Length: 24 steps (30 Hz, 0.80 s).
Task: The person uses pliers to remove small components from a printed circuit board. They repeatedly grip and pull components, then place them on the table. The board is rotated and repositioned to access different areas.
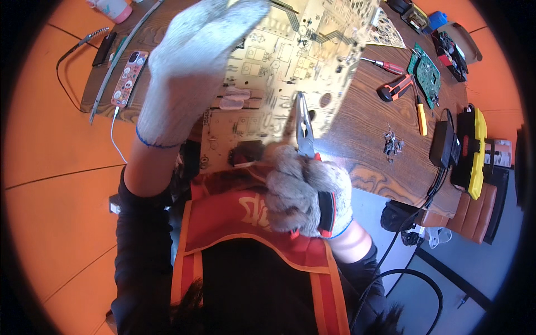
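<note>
A large pale yellow circuit board (259,120), covered with printed marks and small leads, leans upright from my lap against the table side. My left hand (187,70), in a whitish knit glove, grips its left edge, with fingers reaching over the face near the top. Needle-nose pliers (304,131) with red and black handles are held in my gloved right hand (307,195), its fingers wrapped round them. Their jaws point up in front of the board's lower right part. Whether the tips touch it, I cannot tell.
On the wooden table (363,128) lie a red screwdriver (385,66), an orange-black utility knife (395,87), a yellow-handled screwdriver (421,117), a green circuit board (425,75) and a small pile of clipped parts (392,143). A phone (129,78) lies left; a yellow-black case (475,153) stands right.
</note>
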### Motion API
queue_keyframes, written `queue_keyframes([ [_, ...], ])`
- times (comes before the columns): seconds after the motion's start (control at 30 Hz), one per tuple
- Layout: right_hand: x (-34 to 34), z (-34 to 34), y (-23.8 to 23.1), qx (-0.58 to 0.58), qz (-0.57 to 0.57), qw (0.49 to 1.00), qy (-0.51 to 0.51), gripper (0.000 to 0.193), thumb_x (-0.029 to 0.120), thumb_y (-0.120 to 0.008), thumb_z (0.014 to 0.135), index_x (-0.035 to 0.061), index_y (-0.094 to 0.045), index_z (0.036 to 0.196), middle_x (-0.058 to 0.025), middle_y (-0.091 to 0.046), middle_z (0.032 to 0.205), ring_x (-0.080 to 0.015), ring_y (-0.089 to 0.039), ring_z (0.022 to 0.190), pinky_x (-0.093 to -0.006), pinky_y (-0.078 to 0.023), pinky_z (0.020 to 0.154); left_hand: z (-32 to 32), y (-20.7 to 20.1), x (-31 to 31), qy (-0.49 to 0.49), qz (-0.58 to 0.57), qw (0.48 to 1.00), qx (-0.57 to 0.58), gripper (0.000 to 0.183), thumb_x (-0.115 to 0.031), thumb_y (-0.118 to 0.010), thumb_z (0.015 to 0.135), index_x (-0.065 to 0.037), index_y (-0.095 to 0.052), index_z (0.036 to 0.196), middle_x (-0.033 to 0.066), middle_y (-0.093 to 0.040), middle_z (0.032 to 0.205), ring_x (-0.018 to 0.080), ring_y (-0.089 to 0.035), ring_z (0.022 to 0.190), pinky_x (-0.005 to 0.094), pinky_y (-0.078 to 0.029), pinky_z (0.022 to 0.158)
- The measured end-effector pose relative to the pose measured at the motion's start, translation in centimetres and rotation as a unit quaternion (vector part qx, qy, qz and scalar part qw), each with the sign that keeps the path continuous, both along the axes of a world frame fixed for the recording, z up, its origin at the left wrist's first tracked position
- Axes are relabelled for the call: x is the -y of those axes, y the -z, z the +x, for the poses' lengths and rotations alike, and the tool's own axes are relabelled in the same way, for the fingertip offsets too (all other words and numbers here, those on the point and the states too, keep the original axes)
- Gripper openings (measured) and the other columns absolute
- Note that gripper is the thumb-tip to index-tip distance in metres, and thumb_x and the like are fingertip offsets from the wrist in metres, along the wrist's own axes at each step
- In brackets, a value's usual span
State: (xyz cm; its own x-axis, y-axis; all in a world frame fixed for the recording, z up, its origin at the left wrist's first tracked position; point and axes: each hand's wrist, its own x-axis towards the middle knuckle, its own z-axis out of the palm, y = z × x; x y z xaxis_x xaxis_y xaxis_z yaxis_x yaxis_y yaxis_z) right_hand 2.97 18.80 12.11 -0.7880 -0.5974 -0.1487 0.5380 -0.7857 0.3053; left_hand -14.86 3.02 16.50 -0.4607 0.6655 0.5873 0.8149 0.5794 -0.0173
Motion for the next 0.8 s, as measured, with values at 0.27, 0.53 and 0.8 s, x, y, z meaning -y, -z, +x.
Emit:
queue_keyframes([
  [0.27, 1.4, 0.2, -0.4, -0.114, -0.257, 0.955, 0.092, 0.031, 0.023, -0.071, 0.088, 0.0146, -0.044, 0.076, 0.0054, -0.043, 0.061, -0.0028, -0.040, 0.048, -0.0176, -0.043, 0.042, 0.8, 4.6, -2.1, 0.096, 0.312, 0.904, 0.275, 0.039, -0.001, -0.054, 0.086, -0.009, -0.065, 0.123, 0.0128, -0.063, 0.124, 0.0290, -0.060, 0.112, 0.0361, -0.048, 0.097],
  [0.53, 0.6, 1.9, 1.0, -0.137, 0.158, 0.968, 0.138, 0.046, 0.046, -0.053, 0.095, 0.0034, -0.046, 0.111, -0.0172, -0.059, 0.086, -0.0310, -0.062, 0.075, -0.0426, -0.053, 0.069, 1.8, 5.3, -3.7, -0.069, 0.401, 0.807, 0.428, 0.030, -0.008, -0.051, 0.093, -0.001, -0.064, 0.119, 0.0131, -0.064, 0.115, 0.0236, -0.062, 0.105, 0.0298, -0.053, 0.088],
  [0.8, -0.7, 3.9, 1.4, -0.235, 0.250, 0.939, 0.026, 0.038, 0.032, -0.068, 0.084, -0.0017, -0.059, 0.099, -0.0183, -0.059, 0.095, -0.0330, -0.057, 0.092, -0.0415, -0.044, 0.083, 0.4, 7.5, -3.2, -0.071, 0.463, 0.722, 0.510, 0.034, -0.027, -0.053, 0.096, -0.005, -0.057, 0.122, 0.0086, -0.068, 0.100, 0.0164, -0.069, 0.068, 0.0247, -0.055, 0.049],
])
